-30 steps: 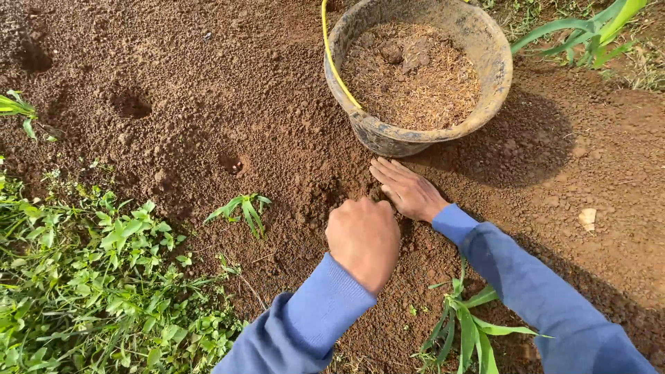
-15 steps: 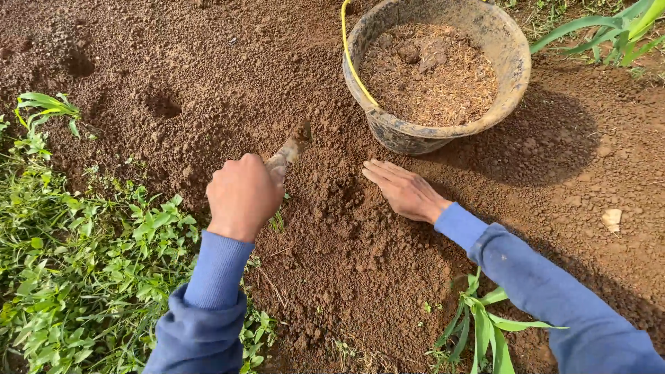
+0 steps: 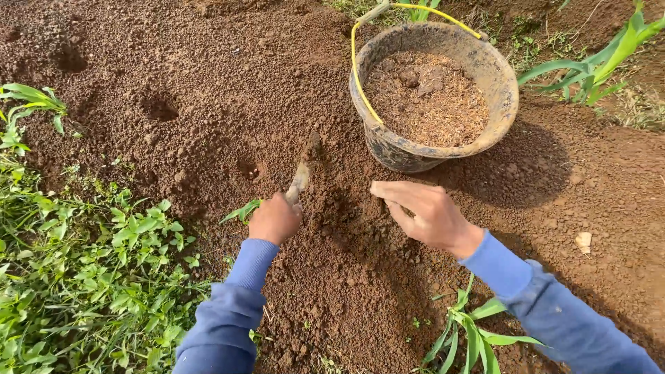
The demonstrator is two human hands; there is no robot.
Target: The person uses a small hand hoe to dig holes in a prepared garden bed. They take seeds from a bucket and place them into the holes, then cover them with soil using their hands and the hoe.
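Observation:
My left hand [image 3: 275,219] is closed around the handle of a small digging tool [image 3: 300,180], whose soil-caked blade pokes into the loose brown soil [image 3: 346,277] ahead of it. My right hand [image 3: 426,211] hovers just above the soil to the right, fingers together and slightly curled, pointing left, holding nothing I can see. Both arms wear blue sleeves. A worn round bucket [image 3: 388,149] with a yellow wire handle stands just beyond my right hand, filled with dry brownish material.
Small holes [image 3: 158,107] dot the tilled soil at the left and top left. Green weeds [image 3: 90,270] cover the left edge. A young leafy plant [image 3: 471,332] grows near my right forearm; another [image 3: 596,66] stands at the top right.
My left hand moved right and forward, driving the tool towards the soil between the hands. My right hand lifted slightly and curled. The view shifted a little.

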